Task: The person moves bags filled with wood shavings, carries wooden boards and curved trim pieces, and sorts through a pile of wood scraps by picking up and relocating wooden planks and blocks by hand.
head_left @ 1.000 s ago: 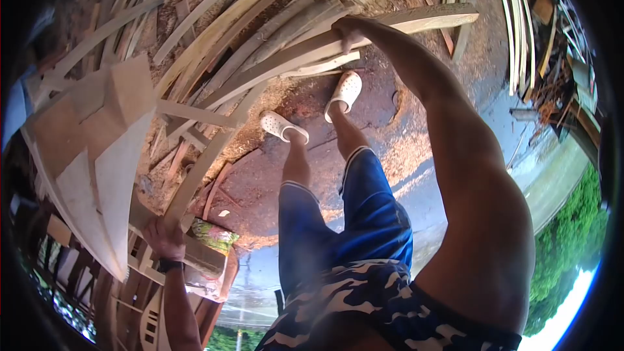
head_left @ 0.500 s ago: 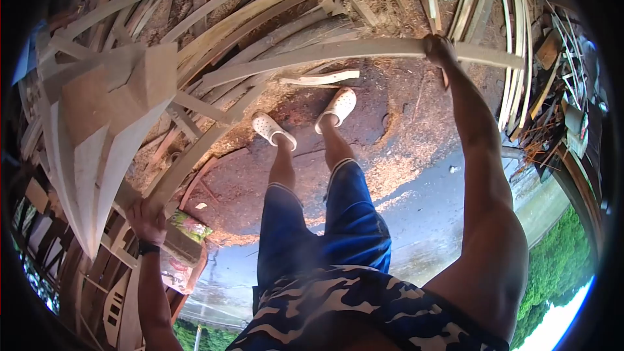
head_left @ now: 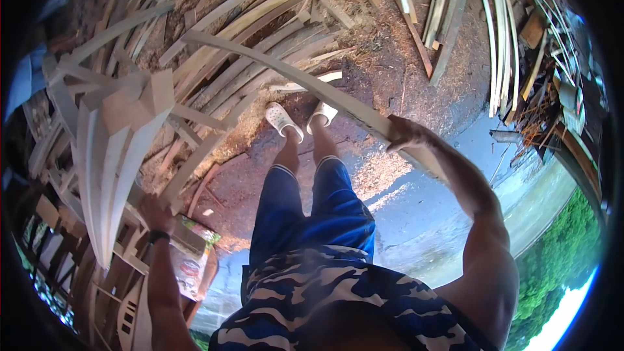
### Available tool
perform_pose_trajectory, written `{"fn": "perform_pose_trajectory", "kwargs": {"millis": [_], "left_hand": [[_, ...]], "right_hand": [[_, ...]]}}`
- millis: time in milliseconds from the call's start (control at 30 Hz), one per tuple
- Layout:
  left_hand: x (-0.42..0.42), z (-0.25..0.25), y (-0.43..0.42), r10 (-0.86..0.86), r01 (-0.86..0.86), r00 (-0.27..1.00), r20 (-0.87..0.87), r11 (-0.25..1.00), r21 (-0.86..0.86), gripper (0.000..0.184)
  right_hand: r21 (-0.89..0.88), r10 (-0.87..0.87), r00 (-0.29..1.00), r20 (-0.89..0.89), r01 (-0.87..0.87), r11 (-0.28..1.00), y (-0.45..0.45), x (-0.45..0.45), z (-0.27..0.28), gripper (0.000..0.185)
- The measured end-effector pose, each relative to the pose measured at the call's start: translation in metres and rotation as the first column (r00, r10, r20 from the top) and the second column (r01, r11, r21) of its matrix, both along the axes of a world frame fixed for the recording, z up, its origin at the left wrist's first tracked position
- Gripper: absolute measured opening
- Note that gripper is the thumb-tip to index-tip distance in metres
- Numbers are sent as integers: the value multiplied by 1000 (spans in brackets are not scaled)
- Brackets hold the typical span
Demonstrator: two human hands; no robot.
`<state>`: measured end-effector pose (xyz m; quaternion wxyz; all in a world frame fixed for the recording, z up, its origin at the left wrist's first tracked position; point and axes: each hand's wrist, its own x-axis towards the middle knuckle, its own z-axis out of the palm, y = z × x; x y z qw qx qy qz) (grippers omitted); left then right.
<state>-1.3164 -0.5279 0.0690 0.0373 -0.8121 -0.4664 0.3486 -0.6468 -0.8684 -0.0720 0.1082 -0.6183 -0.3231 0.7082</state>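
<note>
A long wooden plank (head_left: 312, 83) runs slantwise from the stacked boards at upper left, over the clogs, to the right. My right hand (head_left: 408, 134) is closed round it near its lower right end. At the lower left, my left hand (head_left: 156, 213), with a dark band at its wrist, rests at the near end of another board (head_left: 195, 164); its fingers are dim and their grip is unclear. Just above and left of that hand stands a pointed wooden structure (head_left: 117, 162) of pale panels.
Curved boards (head_left: 260, 16) lie piled at the top. Thin strips (head_left: 500, 45) and a scrap heap (head_left: 552, 101) are at the right. Two white clogs (head_left: 284, 121) stand on the sawdust-strewn ground (head_left: 383, 172). A printed bag (head_left: 193, 266) lies beside my left forearm.
The long plank has swung from nearly level to slanting, its right end coming down towards my body with my right hand. My left hand stays near the same board.
</note>
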Motion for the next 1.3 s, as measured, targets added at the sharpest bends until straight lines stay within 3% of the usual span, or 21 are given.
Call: {"fn": "perform_pose_trajectory", "kwargs": {"millis": [100, 200, 233, 267, 333, 367, 433, 500, 567, 633, 700, 767, 800, 967, 1000, 1067, 1100, 1200, 1233, 1267, 1300], "left_hand": [[56, -27, -12, 100, -103, 989, -113, 994, -23, 69], [133, -53, -40, 64, -58, 997, 43, 990, -127, 52], [160, -59, -47, 32, -10, 988, 153, 989, -147, 52], [170, -77, -48, 24, 37, 972, 233, 966, -255, 57], [176, -132, -51, 14, 144, 917, 398, 920, -364, 64], [234, -99, -51, 172, 93, 897, 408, 827, -554, 60], [252, -114, -41, 185, 178, 865, 466, 756, -630, 36], [269, -111, -30, 274, 150, 838, 472, 716, -682, 35], [312, -64, -21, 279, 23, 906, 318, 718, -696, 30], [324, -69, -5, 312, -50, 910, 272, 735, -676, 24], [291, -135, 32, 366, -77, 865, 345, 774, -628, 18], [307, -142, 35, 441, -152, 840, 315, 750, -644, 19], [319, -144, 30, 475, -192, 837, 271, 719, -668, 19], [381, -142, -7, 545, -277, 829, 126, 595, -755, 20], [392, -140, -12, 546, -276, 830, 116, 582, -765, 20], [412, -139, -22, 542, -264, 834, 105, 559, -786, 20], [420, -138, -26, 541, -255, 834, 107, 551, -795, 21], [440, -142, -31, 557, -251, 824, 101, 520, -817, 22], [449, -148, -26, 576, -276, 814, 77, 499, -821, 22], [465, -155, -21, 621, -363, 784, -18, 435, -824, 29], [478, -163, -27, 649, -373, 760, 12, 452, -810, 22]], "right_hand": [[-3, -236, 966, -109, 237, 971, -23, -17, 0, 74], [-255, -622, 637, -455, 576, 776, -27, -24, 44, 69], [-171, -618, 746, -248, 594, 786, -35, -34, 42, 73], [118, -321, 919, 228, 302, 946, -57, -50, -3, 74], [-9, -186, 864, 468, 216, 976, -56, -53, 1, 71], [-90, -103, 822, 561, 184, 979, -56, -54, 4, 70], [281, -585, 627, 515, 521, 806, -75, -82, -14, 63], [510, -745, 395, 538, 551, 661, -87, -95, 15, 67], [-10, -543, 545, 639, 712, 703, -96, -87, 34, 71], [-168, -486, 550, 679, 761, 627, -120, -89, 3, 70], [-65, -527, 457, 716, 796, 601, -153, -90, -31, 73], [-38, -535, 367, 761, 848, 528, -167, -74, -27, 76], [116, -613, 255, 748, 859, 499, -181, -64, -35, 80], [103, -590, 155, 792, 919, 380, -222, 97, 14, 85], [206, -636, 74, 768, 912, 355, -256, 143, -12, 79], [140, -473, 112, 874, 873, 467, -297, 282, 36, 74], [15, -357, 191, 914, 865, 502, -287, 363, 120, 74], [622, -144, -646, 750, 613, 487, -297, 553, 224, 80], [624, -151, -686, 712, 519, 585, -288, 602, 261, 85], [526, -203, -518, 831, 613, 590, -267, 640, 304, 89], [501, -155, -564, 811, 533, 681, -233, 659, 320, 87]]}}
